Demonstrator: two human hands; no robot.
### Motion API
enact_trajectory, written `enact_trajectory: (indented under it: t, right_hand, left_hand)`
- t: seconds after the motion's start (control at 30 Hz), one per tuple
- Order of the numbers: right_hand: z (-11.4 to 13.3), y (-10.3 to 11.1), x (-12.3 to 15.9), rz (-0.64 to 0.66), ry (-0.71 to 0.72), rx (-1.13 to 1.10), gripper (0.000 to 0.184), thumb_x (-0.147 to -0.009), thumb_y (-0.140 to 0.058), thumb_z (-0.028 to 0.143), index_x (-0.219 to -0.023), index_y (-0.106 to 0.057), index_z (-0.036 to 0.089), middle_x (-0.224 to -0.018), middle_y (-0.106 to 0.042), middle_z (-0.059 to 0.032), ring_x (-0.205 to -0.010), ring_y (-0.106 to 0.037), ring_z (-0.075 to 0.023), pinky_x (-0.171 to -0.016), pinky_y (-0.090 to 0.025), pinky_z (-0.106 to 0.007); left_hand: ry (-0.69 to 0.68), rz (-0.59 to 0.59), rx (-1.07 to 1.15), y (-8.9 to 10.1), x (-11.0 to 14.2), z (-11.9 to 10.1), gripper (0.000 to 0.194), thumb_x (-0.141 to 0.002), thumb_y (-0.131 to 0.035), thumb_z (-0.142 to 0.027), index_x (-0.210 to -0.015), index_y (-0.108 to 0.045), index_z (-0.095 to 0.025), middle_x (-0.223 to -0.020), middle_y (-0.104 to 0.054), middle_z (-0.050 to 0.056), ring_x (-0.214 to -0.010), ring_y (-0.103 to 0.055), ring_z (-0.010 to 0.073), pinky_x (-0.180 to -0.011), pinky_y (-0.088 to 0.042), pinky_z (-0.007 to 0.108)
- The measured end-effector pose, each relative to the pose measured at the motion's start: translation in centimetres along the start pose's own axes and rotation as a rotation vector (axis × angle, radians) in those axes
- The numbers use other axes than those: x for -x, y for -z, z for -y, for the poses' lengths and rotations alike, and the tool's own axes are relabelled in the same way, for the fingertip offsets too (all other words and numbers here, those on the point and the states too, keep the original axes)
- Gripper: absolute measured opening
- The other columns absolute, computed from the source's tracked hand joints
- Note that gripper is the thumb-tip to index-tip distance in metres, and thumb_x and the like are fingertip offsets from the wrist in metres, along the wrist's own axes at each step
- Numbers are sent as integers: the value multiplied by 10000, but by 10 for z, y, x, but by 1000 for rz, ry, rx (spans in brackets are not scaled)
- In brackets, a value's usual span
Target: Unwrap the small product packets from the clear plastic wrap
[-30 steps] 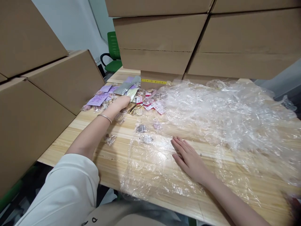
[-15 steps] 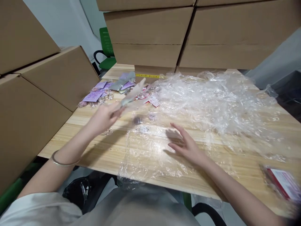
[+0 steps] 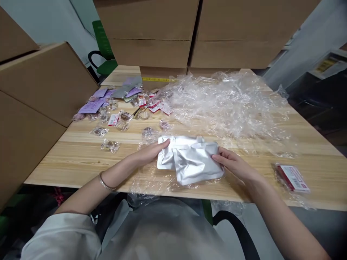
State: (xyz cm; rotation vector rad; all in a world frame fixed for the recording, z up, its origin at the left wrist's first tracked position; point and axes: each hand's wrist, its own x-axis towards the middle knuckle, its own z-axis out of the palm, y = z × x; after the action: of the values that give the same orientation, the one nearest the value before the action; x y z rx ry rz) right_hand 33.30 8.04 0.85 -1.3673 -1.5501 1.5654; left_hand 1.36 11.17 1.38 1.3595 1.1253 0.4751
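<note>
Pinching the rear silver pouch (image 3: 165,159) at its ten o'clock corner, the left hand (image 3: 151,152) has a closed grip; the right hand (image 3: 235,164), grip likewise closed, holds the front pouch (image 3: 197,164) at its three o'clock edge. Both overlap over the table (image 3: 67,155), toward six o'clock.

The left hand (image 3: 150,153) and right hand (image 3: 237,165) are bare, 1 thin, rounded, silvery bangle (image 3: 103,183) circles the left forearm (image 3: 88,198), a loose, pale grey short sleeve (image 3: 63,233) ends near that elbow, and the garment front (image 3: 162,234) is light grey, slightly blurred.
</note>
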Motion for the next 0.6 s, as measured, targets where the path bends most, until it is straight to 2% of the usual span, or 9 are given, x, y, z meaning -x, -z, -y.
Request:
enact_trajectory:
  t: [0.1, 0.13, 0.2, 0.3, 0.4, 0.5, 0.6]
  right_hand:
    - [-15, -7, 2, -45, -55, -100, 409, -825, -680, 599, -778, -548, 215, -715, -515, 12, -617, -484, -133, -565, -419, -267]
    - [-18, -12, 1, -64, -67, -144, 408, -823, -681, 600, -790, -548, 216, -712, -514, 15, -608, -480, -131, -555, -413, -263]
    - [-23, -24, -4, -100, -72, -222, 410, -831, -666, 610, -809, -551, 217, -701, -514, 20, -593, -474, -125, -534, -404, -256]
    - [-23, -36, -12, -176, -37, -181, 410, -851, -643, 615, -799, -547, 220, -662, -515, 28, -565, -484, -117, -509, -415, -250]
    - [-17, -35, -21, -212, -48, -92, 391, -858, -632, 617, -887, -551, 235, -607, -536, 42, -479, -513, -125, -458, -459, -271]
    - [-13, -29, -32, -158, -103, -106, 423, -868, -606, 630, -1027, -500, 253, -597, -589, 43, -427, -570, -157, -416, -488, -298]
    - [-12, -25, -41, -170, -97, 17, 436, -890, -526, 680, -959, -465, 254, -573, -590, 33, -417, -583, -175, -409, -467, -302]
  left_hand:
    - [18, 94, 40, -14, 0, -1, 509, -861, -554, -667, -1012, -747, -221, -1068, -768, 93, -1082, -682, 292, -931, -535, 402]
    - [-5, 58, 54, -20, -2, -1, 475, -851, -579, -637, -1008, -746, -221, -1070, -767, 86, -1079, -679, 289, -937, -527, 396]
    - [-40, -94, 101, -32, -8, 0, 467, -851, -569, -612, -1013, -733, -207, -1066, -763, 82, -1054, -681, 283, -934, -519, 388]
    - [-18, -272, 95, -40, -20, 4, 537, -894, -467, -640, -1012, -709, -175, -1044, -758, 99, -1002, -687, 282, -902, -515, 379]
    - [-18, -331, -169, -33, -30, 8, 622, -946, -325, -662, -943, -696, -163, -975, -756, 109, -926, -687, 282, -857, -511, 381]
    - [-22, -393, -492, -24, -36, 8, 673, -992, -173, -613, -943, -671, -162, -963, -743, 122, -901, -676, 286, -811, -508, 390]
    - [21, -416, -670, -21, -36, 3, 611, -1005, -196, -561, -995, -653, -155, -960, -727, 152, -924, -678, 316, -818, -495, 419]
